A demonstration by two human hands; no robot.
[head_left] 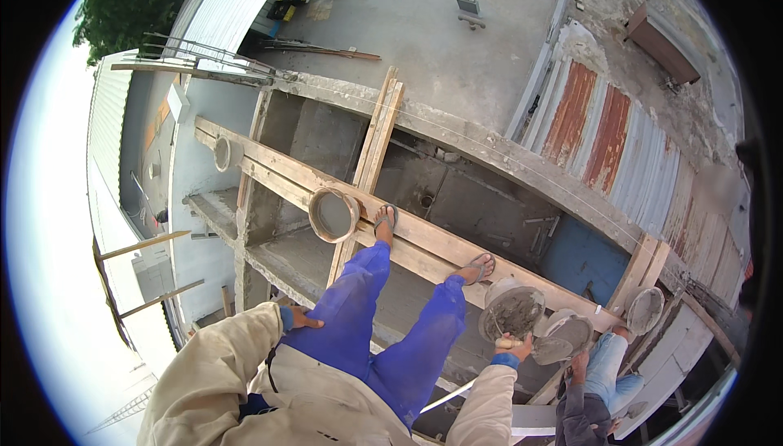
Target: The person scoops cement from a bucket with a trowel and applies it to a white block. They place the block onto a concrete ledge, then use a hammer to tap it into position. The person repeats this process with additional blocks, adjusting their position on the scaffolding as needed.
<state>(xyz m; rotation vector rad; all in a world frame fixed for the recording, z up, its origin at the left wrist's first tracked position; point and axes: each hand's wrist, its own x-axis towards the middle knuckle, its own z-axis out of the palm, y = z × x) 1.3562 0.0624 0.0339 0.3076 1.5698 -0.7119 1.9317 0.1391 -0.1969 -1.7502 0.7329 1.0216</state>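
Note:
My left hand rests on the thigh of my blue trousers, its fingers stretched out and holding nothing. My right hand is closed around the pale handle of a trowel, whose blade I cannot make out. Just beyond that hand, a bucket of grey mortar stands at the near edge of the wooden planks. Against its right side is a second bucket, tilted, with a co-worker's hand at its lower rim. My sandalled feet stand on the planks.
Below the planks are deep openings between concrete beams. Further buckets stand along the planks: one by my left foot, one at the far left and one at the right end. Crossing boards support the planks. A rusty corrugated roof lies beyond.

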